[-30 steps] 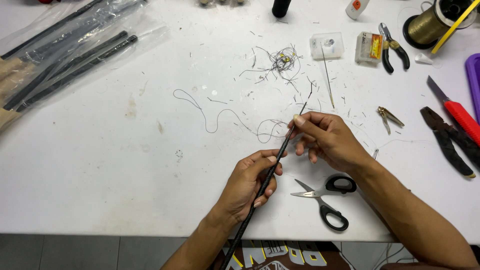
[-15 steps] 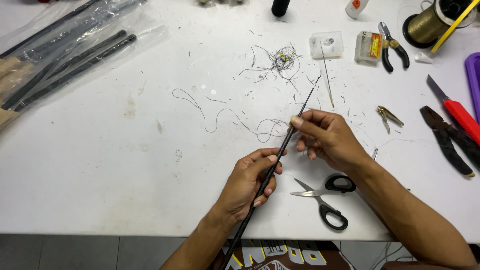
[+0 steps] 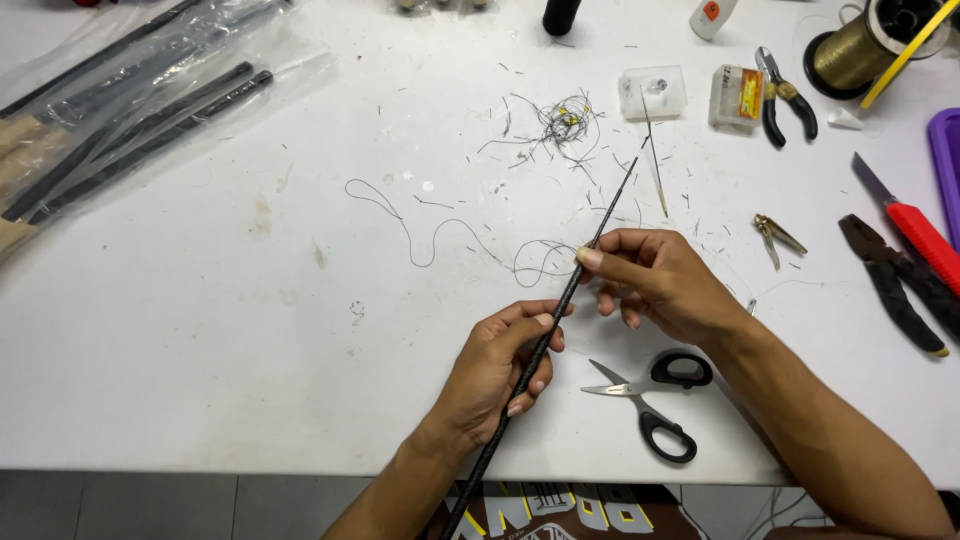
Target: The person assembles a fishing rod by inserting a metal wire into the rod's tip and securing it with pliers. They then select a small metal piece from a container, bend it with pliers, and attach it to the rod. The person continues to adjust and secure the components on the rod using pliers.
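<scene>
Your left hand (image 3: 500,365) grips the thin black rod (image 3: 560,310) mid-shaft, slanted above the tabletop (image 3: 200,330). Your right hand (image 3: 655,280) pinches it higher up, where dark thread (image 3: 440,240) meets it. Thread mostly lies loose; wrapping looks barely begun. Scissors (image 3: 650,400) lie untouched just beside.

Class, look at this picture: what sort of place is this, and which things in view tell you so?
Probably a craft or repair workbench, perhaps for fishing rods. Both hands hold a thin black rod over a stained white table strewn with thread scraps, with scissors, pliers and a thread spool nearby.
</scene>
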